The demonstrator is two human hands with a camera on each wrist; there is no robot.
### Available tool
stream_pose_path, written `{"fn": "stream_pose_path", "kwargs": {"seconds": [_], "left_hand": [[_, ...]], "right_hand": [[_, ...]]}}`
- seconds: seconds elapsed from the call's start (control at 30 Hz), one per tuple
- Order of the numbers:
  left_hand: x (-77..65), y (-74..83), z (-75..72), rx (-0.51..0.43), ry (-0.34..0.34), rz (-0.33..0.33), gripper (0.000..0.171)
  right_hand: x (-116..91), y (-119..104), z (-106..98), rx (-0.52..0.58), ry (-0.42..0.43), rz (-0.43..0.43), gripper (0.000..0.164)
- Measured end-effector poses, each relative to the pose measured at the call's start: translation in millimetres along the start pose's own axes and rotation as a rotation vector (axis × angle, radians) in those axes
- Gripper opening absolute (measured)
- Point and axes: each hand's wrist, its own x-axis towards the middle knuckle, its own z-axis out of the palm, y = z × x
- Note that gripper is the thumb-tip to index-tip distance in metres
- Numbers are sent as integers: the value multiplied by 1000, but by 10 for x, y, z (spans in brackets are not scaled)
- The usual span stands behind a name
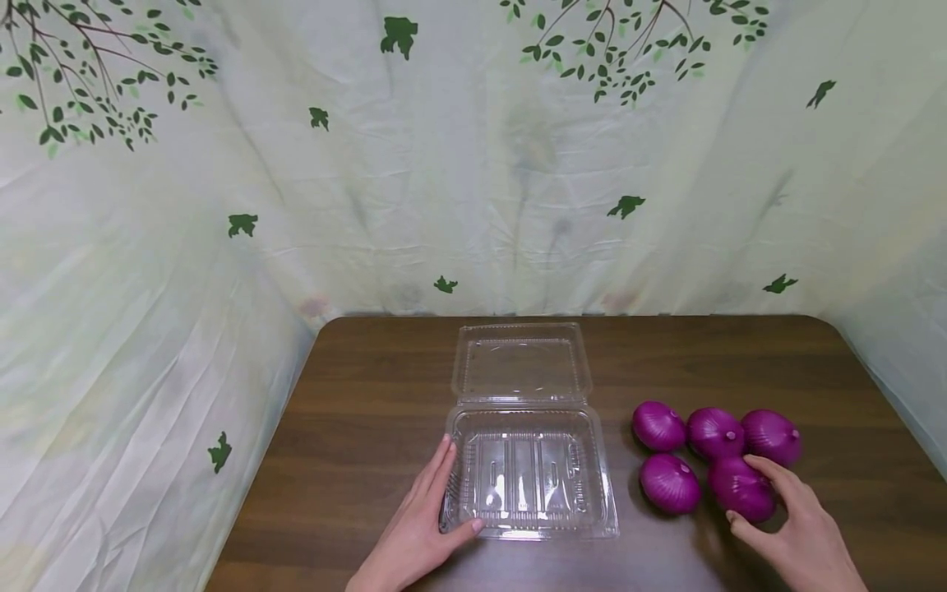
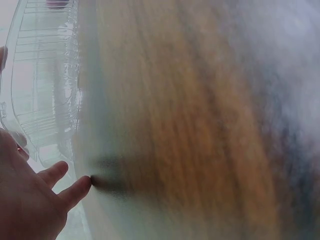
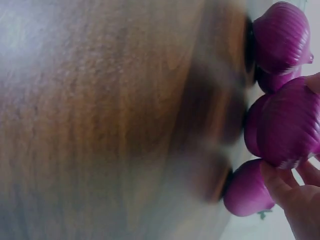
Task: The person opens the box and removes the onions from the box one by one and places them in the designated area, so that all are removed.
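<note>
A clear plastic clamshell container [image 1: 518,526] lies unfolded on the table, its lid [image 1: 521,370] laid back toward the wall. My left hand [image 1: 422,522] rests along the container's left side, fingers extended and thumb at the front rim. In the left wrist view, two fingertips of the left hand [image 2: 30,195] point down beside the table surface. With thumb and fingers, my right hand [image 1: 802,526] grips a red onion [image 1: 740,489], the front right one of the group. The right wrist view shows this onion [image 3: 290,125] in front of the others.
More red onions sit right of the container: one at front left [image 1: 669,483], and a back row of a left one [image 1: 658,426], a middle one [image 1: 714,433] and a right one [image 1: 772,436]. The brown wooden table [image 1: 370,411] meets a leaf-print cloth [image 1: 481,205] behind.
</note>
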Motion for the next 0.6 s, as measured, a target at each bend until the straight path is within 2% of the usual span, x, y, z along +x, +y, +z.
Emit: {"fn": "stream_pose_path", "kwargs": {"seconds": [0.33, 0.43, 0.6], "left_hand": [[6, -15, 2, 3, 5, 16, 104], [3, -14, 2, 3, 4, 16, 103], [2, -13, 2, 1, 5, 11, 103]], "right_hand": [[15, 59, 30, 16, -180, 146, 81], [18, 62, 53, 22, -204, 167, 82], [27, 71, 89, 35, -197, 164, 82]]}}
